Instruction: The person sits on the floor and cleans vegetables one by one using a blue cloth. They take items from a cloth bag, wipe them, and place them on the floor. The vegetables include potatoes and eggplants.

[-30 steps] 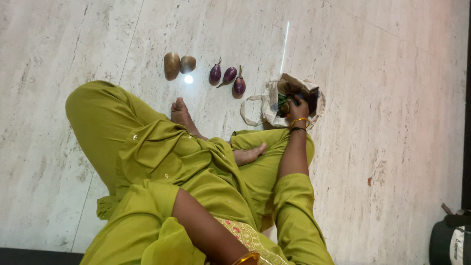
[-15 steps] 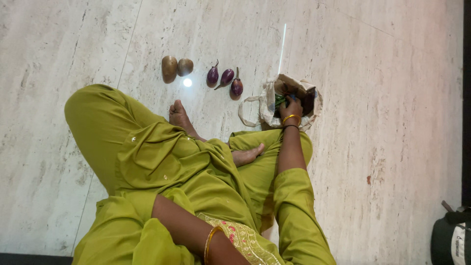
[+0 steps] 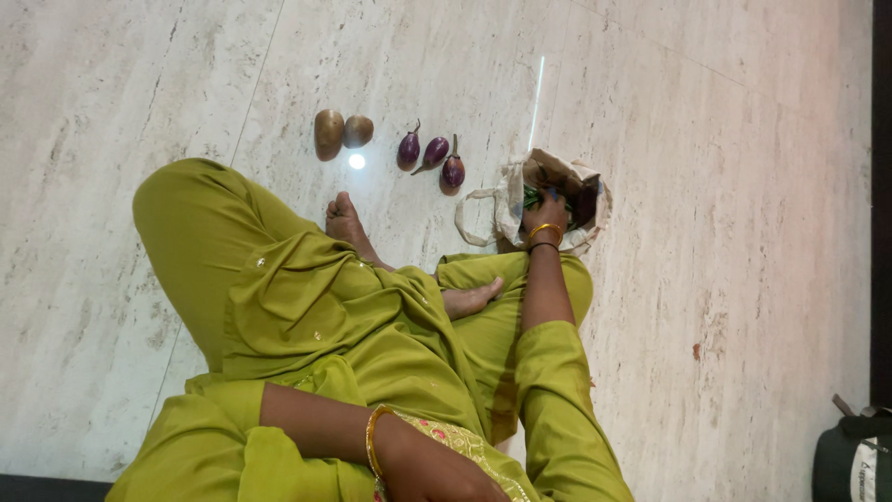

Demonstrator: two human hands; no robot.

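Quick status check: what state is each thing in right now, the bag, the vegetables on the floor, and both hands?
Cloth bag: open, mouth spread, standing on the floor.
Right hand: inside the bag's mouth; grip hidden.
Green vegetables: in the bag, partly visible.
Three small eggplants: lying loose on the floor, side by side.
Two potatoes: lying on the floor, touching each other.
Left hand: resting at the lap, partly cut off by the frame edge.

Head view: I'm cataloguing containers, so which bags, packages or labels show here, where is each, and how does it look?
Cloth bag: on the floor beyond the knees, beige, soft, open-topped with loop handles; the right hand reaches into it.
Dark bag: bottom right corner, black-green, cut off by the frame, with a white label panel.
No signs or screens.
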